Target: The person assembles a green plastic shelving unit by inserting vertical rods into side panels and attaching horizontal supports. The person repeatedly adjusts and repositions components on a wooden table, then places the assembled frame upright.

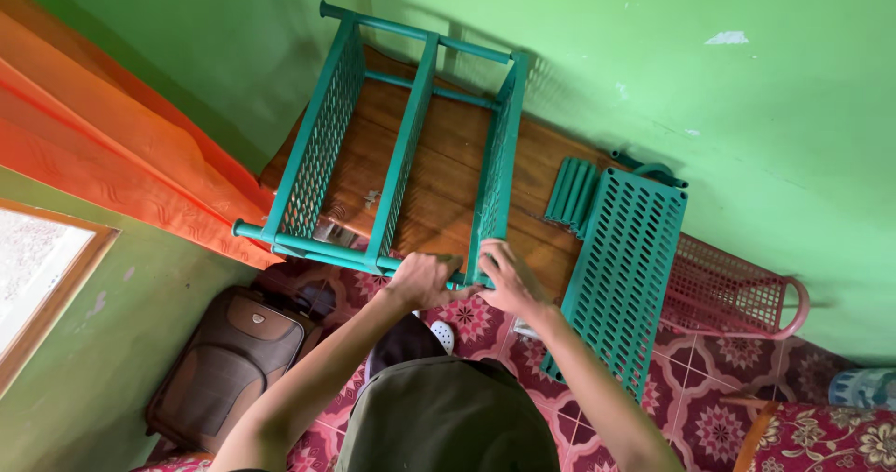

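A teal plastic shelf rack (401,145) with three perforated shelves and tube posts stands on a wooden table (448,154) against the green wall. My left hand (425,279) grips the tube at the rack's near corner. My right hand (509,281) touches the near end of the rightmost shelf beside it. A loose teal perforated shelf panel (621,271) leans off the table's right side, with a bundle of teal tubes (571,192) lying next to it.
An orange curtain (112,145) hangs at the left beside a window frame (37,285). A brown suitcase (224,365) stands on the patterned tile floor (709,407). A pink wire basket (733,295) lies at the right near the wall.
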